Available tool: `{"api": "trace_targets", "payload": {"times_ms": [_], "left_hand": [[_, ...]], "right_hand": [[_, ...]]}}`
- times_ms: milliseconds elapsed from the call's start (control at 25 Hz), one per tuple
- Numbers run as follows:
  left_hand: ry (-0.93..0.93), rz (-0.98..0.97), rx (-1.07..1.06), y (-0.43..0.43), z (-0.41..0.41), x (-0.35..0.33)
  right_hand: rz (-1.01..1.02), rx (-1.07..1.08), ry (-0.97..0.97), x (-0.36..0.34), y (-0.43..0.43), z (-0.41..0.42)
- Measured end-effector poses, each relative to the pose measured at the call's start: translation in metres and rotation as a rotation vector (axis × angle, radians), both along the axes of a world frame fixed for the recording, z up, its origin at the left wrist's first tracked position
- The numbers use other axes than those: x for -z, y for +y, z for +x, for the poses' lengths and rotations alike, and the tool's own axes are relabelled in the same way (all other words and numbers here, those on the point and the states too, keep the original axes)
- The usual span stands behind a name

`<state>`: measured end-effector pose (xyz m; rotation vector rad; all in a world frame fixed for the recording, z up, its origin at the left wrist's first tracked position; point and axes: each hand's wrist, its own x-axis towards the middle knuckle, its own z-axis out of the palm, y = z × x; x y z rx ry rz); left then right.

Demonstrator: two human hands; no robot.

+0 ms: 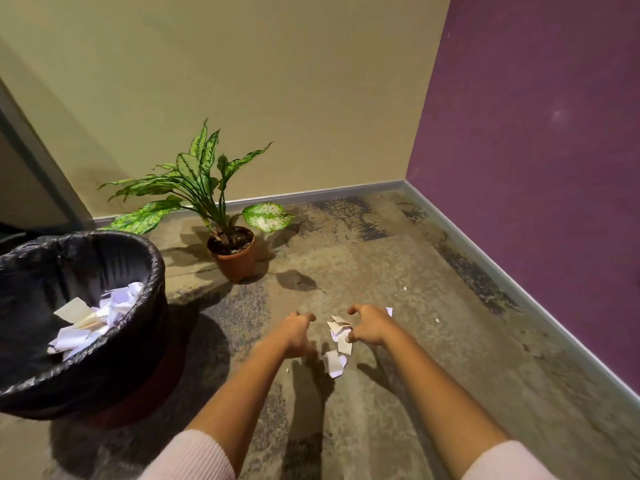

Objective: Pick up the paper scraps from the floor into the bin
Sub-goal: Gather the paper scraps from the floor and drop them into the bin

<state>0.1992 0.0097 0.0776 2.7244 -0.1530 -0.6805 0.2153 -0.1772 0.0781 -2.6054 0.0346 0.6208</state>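
A small heap of white paper scraps (337, 344) lies on the carpet between my two hands. My left hand (298, 332) hovers just left of the heap, fingers curled and apart, holding nothing. My right hand (369, 325) is on the right side of the heap, fingers spread like a claw, thumb touching the scraps. One more scrap (389, 311) peeks out behind my right hand. The bin (145, 327), lined with a black bag, stands at the left and holds several white paper pieces (93, 317).
A potted plant (231, 251) in a brown pot stands near the beige wall behind the scraps. The purple wall (536, 168) with a grey skirting runs along the right. Tiny paper crumbs (437, 320) dot the carpet to the right.
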Motion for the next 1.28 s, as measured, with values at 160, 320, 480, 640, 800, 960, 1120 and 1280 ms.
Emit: {"api": "trace_targets", "payload": {"times_ms": [160,320,480,640,800,960,1120,1280], "left_hand": [[0.061,-0.006,-0.005,-0.021,-0.009,0.039],[0.026,-0.011,-0.003,-0.039,-0.015,0.076],[-0.059,-0.055,-0.041,-0.055,-0.008,0.096],[-0.082,-0.116,-0.095,-0.060,0.011,0.102],[-0.032,-0.137,-0.128,-0.058,0.023,0.108],[-0.056,-0.168,-0.168,-0.051,0.025,0.112],[-0.089,-0.174,-0.179,-0.044,0.021,0.116],[-0.147,-0.070,-0.118,-0.037,0.015,0.111]], "right_hand": [[-0.013,0.055,0.006,0.040,-0.027,-0.005],[-0.009,0.117,-0.015,0.081,-0.050,-0.002],[-0.118,0.108,-0.075,0.097,-0.069,0.006],[-0.171,0.067,-0.140,0.106,-0.081,0.028],[-0.142,0.064,-0.091,0.109,-0.085,0.053],[-0.052,0.059,-0.066,0.113,-0.066,0.068],[0.033,-0.088,-0.081,0.119,-0.024,0.058],[0.032,-0.262,-0.055,0.117,0.002,0.039]]}}
